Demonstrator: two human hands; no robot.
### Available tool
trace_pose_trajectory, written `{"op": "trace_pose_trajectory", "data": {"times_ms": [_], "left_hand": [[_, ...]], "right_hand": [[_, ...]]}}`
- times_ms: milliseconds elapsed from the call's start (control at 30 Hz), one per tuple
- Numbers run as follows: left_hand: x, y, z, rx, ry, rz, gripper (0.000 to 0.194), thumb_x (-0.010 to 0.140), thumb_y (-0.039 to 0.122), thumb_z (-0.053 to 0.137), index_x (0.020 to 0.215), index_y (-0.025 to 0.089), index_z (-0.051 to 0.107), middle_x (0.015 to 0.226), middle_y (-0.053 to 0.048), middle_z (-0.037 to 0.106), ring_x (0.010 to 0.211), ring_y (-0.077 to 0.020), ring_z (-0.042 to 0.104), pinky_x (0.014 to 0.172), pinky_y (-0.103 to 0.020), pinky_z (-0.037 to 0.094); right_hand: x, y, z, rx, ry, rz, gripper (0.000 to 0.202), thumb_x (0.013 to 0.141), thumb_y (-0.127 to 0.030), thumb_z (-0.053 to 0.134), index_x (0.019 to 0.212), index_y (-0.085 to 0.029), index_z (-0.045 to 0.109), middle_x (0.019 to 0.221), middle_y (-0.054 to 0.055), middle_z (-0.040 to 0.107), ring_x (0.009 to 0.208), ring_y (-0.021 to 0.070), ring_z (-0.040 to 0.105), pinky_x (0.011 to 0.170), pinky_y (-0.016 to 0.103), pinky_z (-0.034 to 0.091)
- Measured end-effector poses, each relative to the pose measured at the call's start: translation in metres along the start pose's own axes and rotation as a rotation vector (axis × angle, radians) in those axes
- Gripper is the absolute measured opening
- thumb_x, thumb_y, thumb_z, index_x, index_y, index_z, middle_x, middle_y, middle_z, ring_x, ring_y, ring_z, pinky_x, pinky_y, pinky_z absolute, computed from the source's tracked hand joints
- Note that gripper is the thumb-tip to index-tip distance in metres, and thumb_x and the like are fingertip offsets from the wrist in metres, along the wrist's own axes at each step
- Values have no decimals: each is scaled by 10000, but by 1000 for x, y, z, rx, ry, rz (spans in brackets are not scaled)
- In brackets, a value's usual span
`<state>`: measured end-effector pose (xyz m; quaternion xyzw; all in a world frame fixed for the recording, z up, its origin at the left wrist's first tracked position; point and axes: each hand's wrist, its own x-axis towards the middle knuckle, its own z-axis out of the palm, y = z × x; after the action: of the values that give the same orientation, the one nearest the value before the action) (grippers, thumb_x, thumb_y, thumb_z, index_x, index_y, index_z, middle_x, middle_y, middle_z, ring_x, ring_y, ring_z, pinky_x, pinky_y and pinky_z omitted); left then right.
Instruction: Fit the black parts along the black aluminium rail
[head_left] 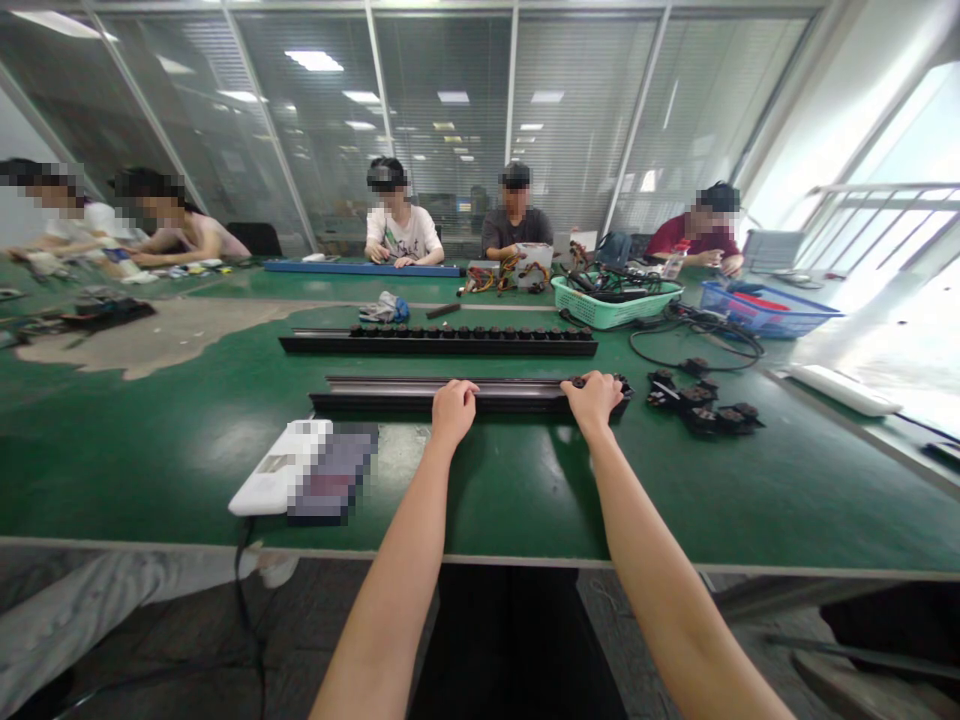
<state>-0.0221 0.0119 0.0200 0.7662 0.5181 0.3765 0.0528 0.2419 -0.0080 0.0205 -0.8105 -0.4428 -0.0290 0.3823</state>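
Observation:
A long black channel-shaped rail (pixel 375 403) lies crosswise on the green table in front of me. Near its middle, my left hand (pixel 453 408) is closed over the rail's edge. My right hand (pixel 594 400) grips at the right end, its fingers curled around a small black part set in the channel; most of that part is hidden by the hand. Just beyond lies a second black rail (pixel 435 347), with a row of small black parts (pixel 465 332) along much of its length. Several loose black parts (pixel 701 408) are scattered to the right of my right hand.
A white device (pixel 281 465) and a dark blurred item (pixel 337 475) lie at front left. Farther back are grey-blue gloves (pixel 385 307), a green basket (pixel 619 308) of cables and a blue basket (pixel 772 312). Several people sit working around the table.

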Motion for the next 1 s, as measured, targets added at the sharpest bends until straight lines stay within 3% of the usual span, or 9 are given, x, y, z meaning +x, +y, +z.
{"op": "trace_pose_trajectory", "data": {"times_ms": [833, 1000], "left_hand": [[0, -1, 0, -3, 8, -1, 298, 912, 91, 482, 945, 219, 749, 1028, -56, 751, 994, -215, 696, 959, -359, 533], [0, -1, -1, -4, 6, -2, 305, 914, 82, 479, 938, 220, 750, 1033, -59, 752, 1003, -220, 696, 965, -358, 530]], "right_hand": [[7, 12, -4, -11, 60, 60, 372, 760, -389, 667, 1027, -133, 706, 1169, 222, 635, 1123, 375, 488, 959, 487, 364], [17, 17, -6, -56, -65, 73, 375, 767, -402, 685, 1033, -138, 699, 1062, 191, 702, 1052, 355, 584, 948, 471, 369]]}}
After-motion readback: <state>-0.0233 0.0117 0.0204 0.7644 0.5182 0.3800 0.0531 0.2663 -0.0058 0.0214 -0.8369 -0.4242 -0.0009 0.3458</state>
